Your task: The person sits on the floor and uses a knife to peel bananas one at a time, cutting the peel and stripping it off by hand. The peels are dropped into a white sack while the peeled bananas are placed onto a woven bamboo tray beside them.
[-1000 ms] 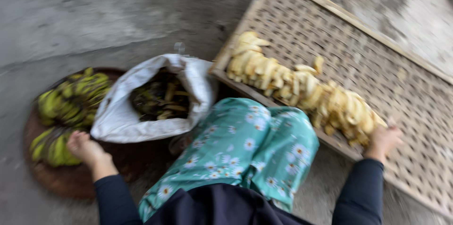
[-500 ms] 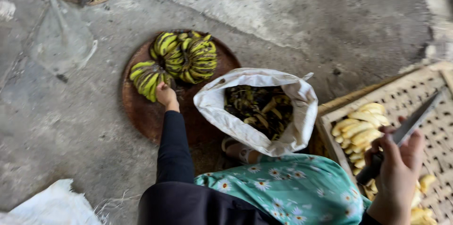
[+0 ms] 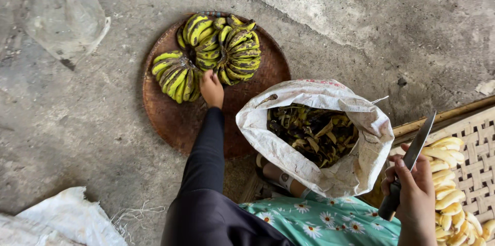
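At upper centre of the frame, the left hand (image 3: 211, 88) rests with curled fingers on the green-yellow banana bunches (image 3: 209, 55) lying on a round brown woven tray (image 3: 170, 117). At lower right, the right hand (image 3: 412, 192) grips a dark-handled knife (image 3: 407, 166) beside a white sack of dark peels (image 3: 314, 135) and peeled yellow bananas (image 3: 448, 184).

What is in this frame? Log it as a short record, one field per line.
Left hand: reaching onto the round woven tray, touching the green-yellow banana bunches
Right hand: gripping a knife, blade pointing up and away
White sack: open, between the arms, filled with dark banana peels
Peeled bananas: pale yellow, lying on the woven mat at right
Ground: bare concrete, with a clear plastic bag at upper left
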